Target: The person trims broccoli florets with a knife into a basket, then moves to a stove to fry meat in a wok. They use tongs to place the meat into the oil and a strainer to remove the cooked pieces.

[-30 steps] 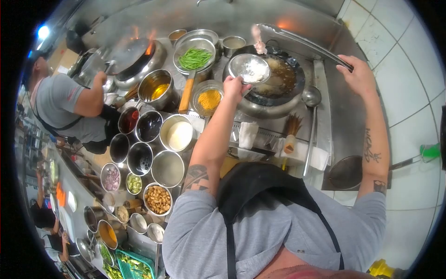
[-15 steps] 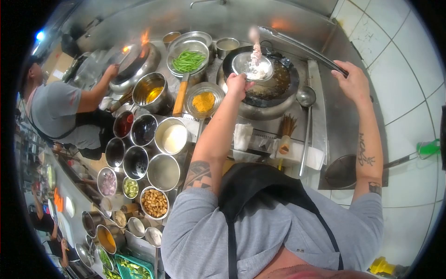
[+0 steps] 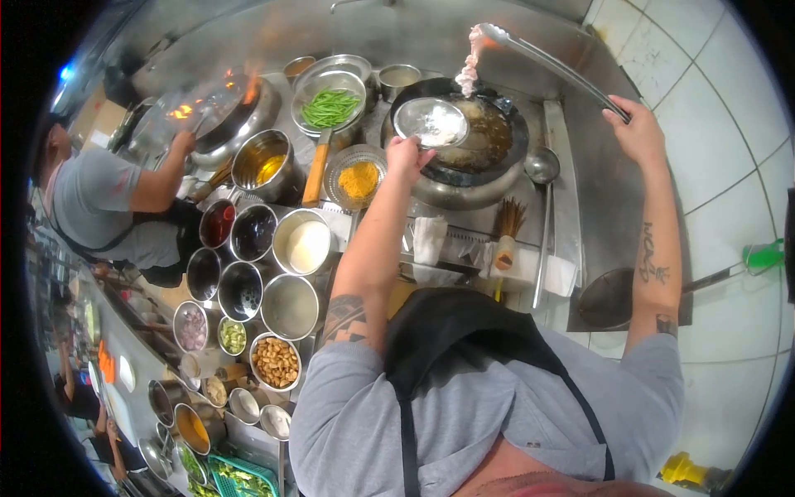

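Note:
My left hand (image 3: 406,157) grips the rim of a small metal bowl (image 3: 431,121), which has white powdery or pasty stuff inside. The bowl is held over the left part of a dark wok (image 3: 516,147) containing bubbling oil (image 3: 489,137). In my right hand (image 3: 636,131) are long metal tongs (image 3: 556,68), reaching left above the wok. From their tips dangles a pale, white-coated strip that looks like raw meat (image 3: 469,68), its lower end over the wok's far side, behind the bowl.
A ladle (image 3: 543,166) lies right of the wok, and a bamboo brush (image 3: 508,228) stands in front. To the left are green beans (image 3: 330,108) in a strainer, a skimmer with yellow crumbs (image 3: 358,179) and several sauce pots. A co-worker (image 3: 108,182) handles a flaming wok (image 3: 236,124).
The meat strip has been lifted out of the bowl and moved right, over the wok's far side, with the tongs. The bowl has shifted slightly left.

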`<state>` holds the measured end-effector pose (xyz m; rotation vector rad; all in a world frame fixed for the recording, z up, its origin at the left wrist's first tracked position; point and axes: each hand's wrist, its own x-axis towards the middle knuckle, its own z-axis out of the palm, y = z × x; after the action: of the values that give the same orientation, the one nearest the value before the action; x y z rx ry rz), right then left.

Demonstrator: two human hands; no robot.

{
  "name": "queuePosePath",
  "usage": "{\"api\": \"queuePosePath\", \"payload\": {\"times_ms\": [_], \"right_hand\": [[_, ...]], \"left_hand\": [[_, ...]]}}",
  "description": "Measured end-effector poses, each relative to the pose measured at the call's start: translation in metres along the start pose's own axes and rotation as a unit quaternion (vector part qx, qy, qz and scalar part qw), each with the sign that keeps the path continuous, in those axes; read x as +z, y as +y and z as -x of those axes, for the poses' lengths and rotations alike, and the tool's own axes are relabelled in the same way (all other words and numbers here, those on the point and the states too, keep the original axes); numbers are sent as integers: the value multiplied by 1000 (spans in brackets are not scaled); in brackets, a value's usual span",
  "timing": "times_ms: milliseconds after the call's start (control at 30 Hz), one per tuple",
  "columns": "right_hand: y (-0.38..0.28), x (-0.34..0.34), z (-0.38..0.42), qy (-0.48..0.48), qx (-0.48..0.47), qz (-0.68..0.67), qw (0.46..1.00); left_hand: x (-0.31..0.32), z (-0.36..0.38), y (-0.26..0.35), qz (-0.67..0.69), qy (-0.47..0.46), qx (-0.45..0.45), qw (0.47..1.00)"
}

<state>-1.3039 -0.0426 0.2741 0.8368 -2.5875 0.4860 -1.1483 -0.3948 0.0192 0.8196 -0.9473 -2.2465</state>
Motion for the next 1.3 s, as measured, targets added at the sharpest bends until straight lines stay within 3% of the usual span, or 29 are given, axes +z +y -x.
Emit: {"api": "queuePosePath", "payload": {"times_ms": [233, 333, 433, 667, 867, 1067, 1300], "right_hand": [[24, 20, 0, -50, 54, 58, 996], [18, 25, 3, -166, 131, 44, 976], [46, 60, -4, -141, 54, 145, 978], [47, 120, -50, -206, 66, 202, 955], [-1, 162, -73, -240, 144, 174, 944], [-8, 197, -73, -246, 181, 130, 943], [4, 178, -63, -236, 169, 130, 948]], "left_hand": [[-39, 39, 24, -16, 13, 25, 999], [-58, 86, 38, -14, -8, 36, 999], [-76, 135, 49, -43, -28, 47, 998], [-104, 219, 46, -14, 7, 33, 999], [-123, 241, 29, -21, 7, 33, 999], [-119, 255, 26, -19, 17, 24, 999], [-106, 230, 17, -19, -12, 24, 999]]}}
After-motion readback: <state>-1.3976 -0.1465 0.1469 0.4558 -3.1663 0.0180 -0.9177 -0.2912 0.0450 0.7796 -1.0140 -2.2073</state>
